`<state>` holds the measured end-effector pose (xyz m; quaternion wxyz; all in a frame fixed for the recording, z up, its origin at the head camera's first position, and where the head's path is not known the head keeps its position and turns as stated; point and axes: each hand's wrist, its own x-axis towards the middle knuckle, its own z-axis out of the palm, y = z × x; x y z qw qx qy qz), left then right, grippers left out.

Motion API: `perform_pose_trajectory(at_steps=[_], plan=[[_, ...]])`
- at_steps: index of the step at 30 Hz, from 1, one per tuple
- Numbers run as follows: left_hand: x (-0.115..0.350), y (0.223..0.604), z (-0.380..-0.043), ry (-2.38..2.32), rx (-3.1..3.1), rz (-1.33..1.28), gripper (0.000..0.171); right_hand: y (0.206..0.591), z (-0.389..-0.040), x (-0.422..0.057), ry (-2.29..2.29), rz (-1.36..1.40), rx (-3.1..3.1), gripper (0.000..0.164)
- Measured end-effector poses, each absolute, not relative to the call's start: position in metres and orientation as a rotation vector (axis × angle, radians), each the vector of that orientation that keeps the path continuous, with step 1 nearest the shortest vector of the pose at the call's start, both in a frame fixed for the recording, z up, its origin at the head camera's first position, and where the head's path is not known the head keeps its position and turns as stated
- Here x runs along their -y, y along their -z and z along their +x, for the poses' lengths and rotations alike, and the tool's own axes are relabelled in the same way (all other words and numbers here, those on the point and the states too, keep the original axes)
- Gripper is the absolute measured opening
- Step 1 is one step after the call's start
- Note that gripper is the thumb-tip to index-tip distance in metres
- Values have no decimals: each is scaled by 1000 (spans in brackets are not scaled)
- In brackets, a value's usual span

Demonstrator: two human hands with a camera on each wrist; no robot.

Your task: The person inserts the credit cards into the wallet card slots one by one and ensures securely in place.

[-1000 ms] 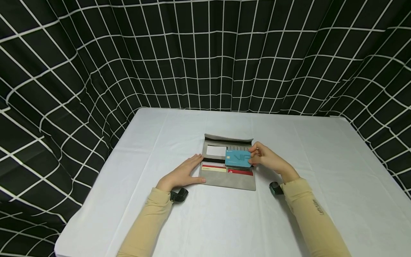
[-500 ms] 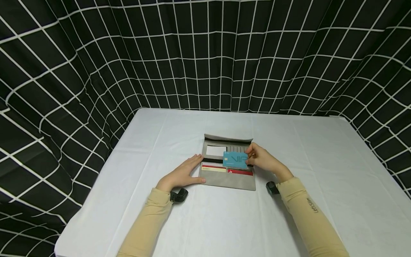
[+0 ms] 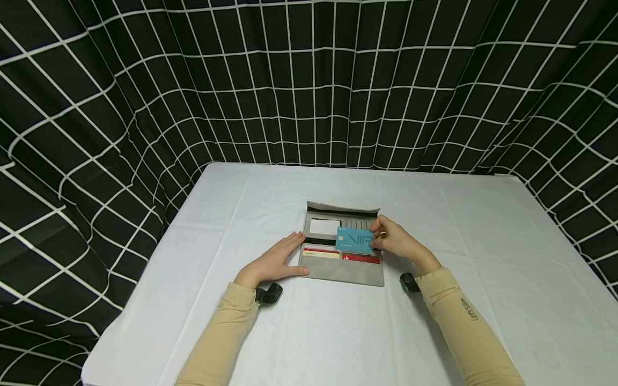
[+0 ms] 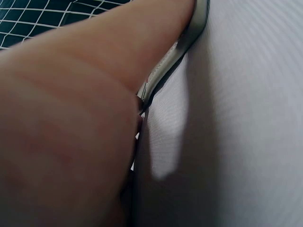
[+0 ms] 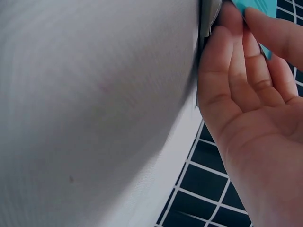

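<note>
An unfolded grey wallet (image 3: 345, 274) lies on the white table, its lower half holding a cream card (image 3: 321, 254) on the left and a red card (image 3: 360, 259) on the right. A white card (image 3: 325, 226) shows in the upper half. My right hand (image 3: 398, 240) pinches the right end of a blue VIP card (image 3: 354, 240) over the wallet's middle. In the right wrist view, thumb and fingers meet on the blue card (image 5: 265, 7). My left hand (image 3: 276, 260) rests at the wallet's left edge, fingers straight and thumb on the lower corner.
The white-clothed table (image 3: 232, 214) spreads around the wallet on all sides. A black curtain (image 3: 309, 86) with white grid lines rises behind and at both sides. Each wrist wears a black strapped device, such as the left wrist device (image 3: 270, 293).
Over the first half second my right hand shifted slightly left with the blue card. Since then it has barely moved, and the left hand has stayed in place.
</note>
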<state>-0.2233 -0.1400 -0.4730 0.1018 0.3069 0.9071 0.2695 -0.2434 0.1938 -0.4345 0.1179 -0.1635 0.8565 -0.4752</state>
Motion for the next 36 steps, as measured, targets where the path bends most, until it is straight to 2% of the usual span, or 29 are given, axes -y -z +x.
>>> perform_pose_trajectory(at_steps=[21,36], plan=[[140,473,-223,-784,-2686,918,91,437,-242,-199,1383,-516,-2505,21],[140,473,-224,-788,-2668,901,91,440,-241,-205,1365,-575,-2521,28]])
